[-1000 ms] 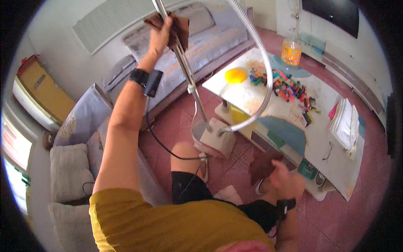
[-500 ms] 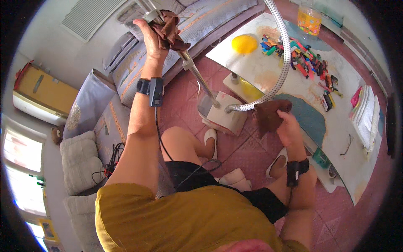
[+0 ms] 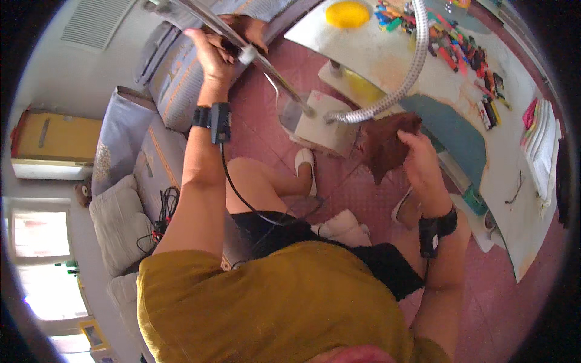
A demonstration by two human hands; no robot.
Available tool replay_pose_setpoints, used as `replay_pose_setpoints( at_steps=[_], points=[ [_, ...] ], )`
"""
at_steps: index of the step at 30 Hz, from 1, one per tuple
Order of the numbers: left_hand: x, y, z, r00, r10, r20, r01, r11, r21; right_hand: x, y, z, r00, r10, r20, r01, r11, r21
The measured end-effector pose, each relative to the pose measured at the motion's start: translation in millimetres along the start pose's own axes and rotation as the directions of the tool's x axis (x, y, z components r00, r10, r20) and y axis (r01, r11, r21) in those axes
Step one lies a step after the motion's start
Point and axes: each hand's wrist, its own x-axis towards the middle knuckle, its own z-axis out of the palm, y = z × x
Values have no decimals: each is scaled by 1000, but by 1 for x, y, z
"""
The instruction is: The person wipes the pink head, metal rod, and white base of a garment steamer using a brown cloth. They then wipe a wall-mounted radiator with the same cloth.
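A metal pole [image 3: 275, 77] rises slanting from the white base [image 3: 324, 124] of what looks like a garment steamer. At upper left, my left hand [image 3: 210, 59] is closed around a brown cloth [image 3: 253, 31] at the pole; the pole crosses in front of the cloth, and some fingers are hidden. On the right, my right hand [image 3: 419, 158] pinches a second brown cloth [image 3: 382, 148] between thumb and fingers. This cloth hangs down beside the base, below the pale braided hose [image 3: 402, 91].
A white table [image 3: 505, 163] at right carries a yellow round thing [image 3: 348, 14], many coloured markers or similar small pieces [image 3: 457, 45] and folded white cloths [image 3: 541, 145]. A covered sofa [image 3: 160, 151] with black cables [image 3: 166, 212] stands at left. Wires run from both wrists.
The view has shifted. The cloth in my left hand, earlier bunched over the pole, now lies behind it, leaving the pole bare in front. My right hand still holds its cloth, now more spread out.
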Motion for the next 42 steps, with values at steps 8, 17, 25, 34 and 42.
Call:
replay_pose_setpoints(
  at_steps=[8,17,25,34,42],
  points=[
    [-54,-75,-8,990,-5,-141,20,994,108,7,2,-8,987,-91,-134,81,993,-83],
    [-63,-175,29,854,441,-276,-342,875,343,12,17,0,983,20,-180,-43,991,-127],
    [-138,-231,-15,918,287,-272,-101,835,541,19,14,1,978,18,-206,-51,987,-154],
    [-186,-296,-35,982,77,173,-187,235,954,23,23,2,979,99,-180,-119,988,-101],
    [-97,-303,-76,848,-88,523,-468,339,816,23,24,0,952,112,-285,-140,987,-81]
  ],
)
